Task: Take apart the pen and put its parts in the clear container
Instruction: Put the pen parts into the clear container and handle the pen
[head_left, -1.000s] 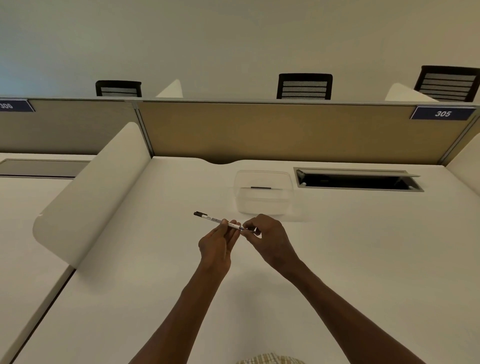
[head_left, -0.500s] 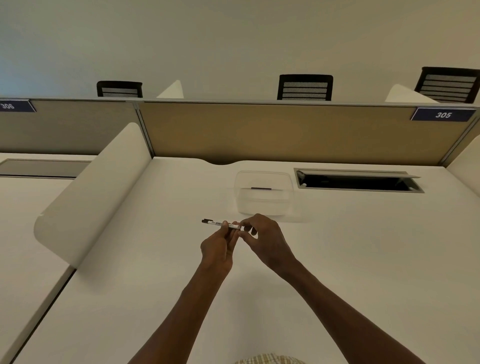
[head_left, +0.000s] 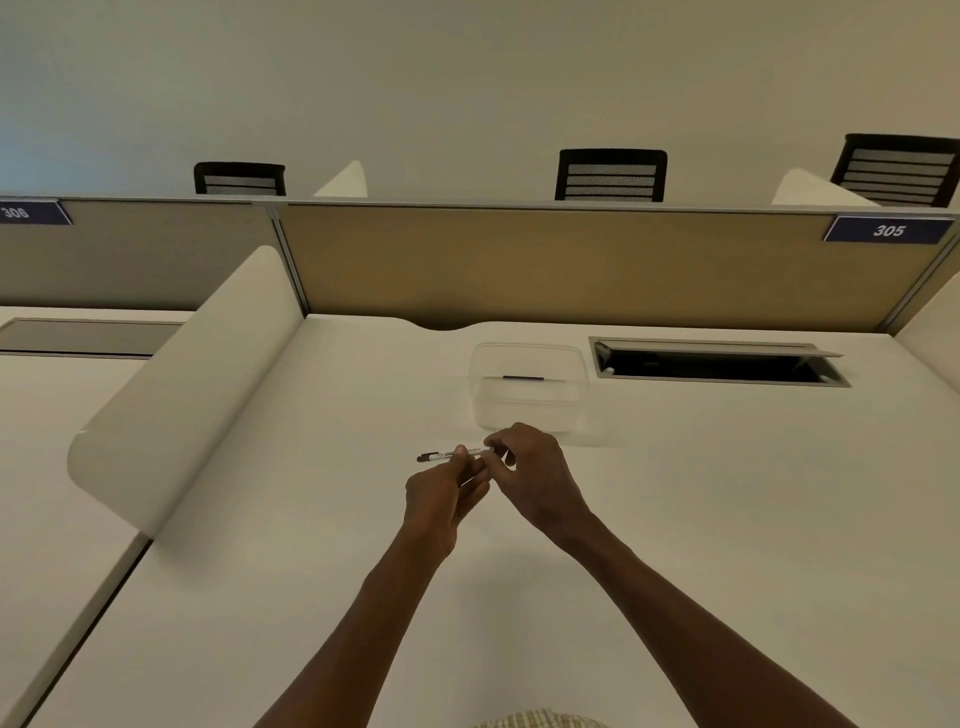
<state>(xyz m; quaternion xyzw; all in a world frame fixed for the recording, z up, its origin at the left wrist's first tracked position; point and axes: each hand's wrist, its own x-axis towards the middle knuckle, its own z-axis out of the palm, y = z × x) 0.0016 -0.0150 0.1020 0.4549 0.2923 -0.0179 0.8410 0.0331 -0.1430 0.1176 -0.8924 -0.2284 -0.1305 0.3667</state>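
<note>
Both hands raised above desk (head_left: 727, 519): left hand (head_left: 441, 499) and right hand (head_left: 535, 478) fingers pinching pen (head_left: 452, 455).

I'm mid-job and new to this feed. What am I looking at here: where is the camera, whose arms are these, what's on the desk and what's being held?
There is no robot. The one picture comes from a wide-angle camera worn on a person's head, looking forward and down, so the two bare arms reaching in from the bottom are theirs. The left hand and right hand both grip a slim white pen with a dark end, held above the white desk; the dark end points left. Just beyond the hands stands the clear plastic container, with one small dark strip showing in it; what that is I cannot tell. To its right is an open cable hatch in the desk. A tan partition closes off the back.
</note>
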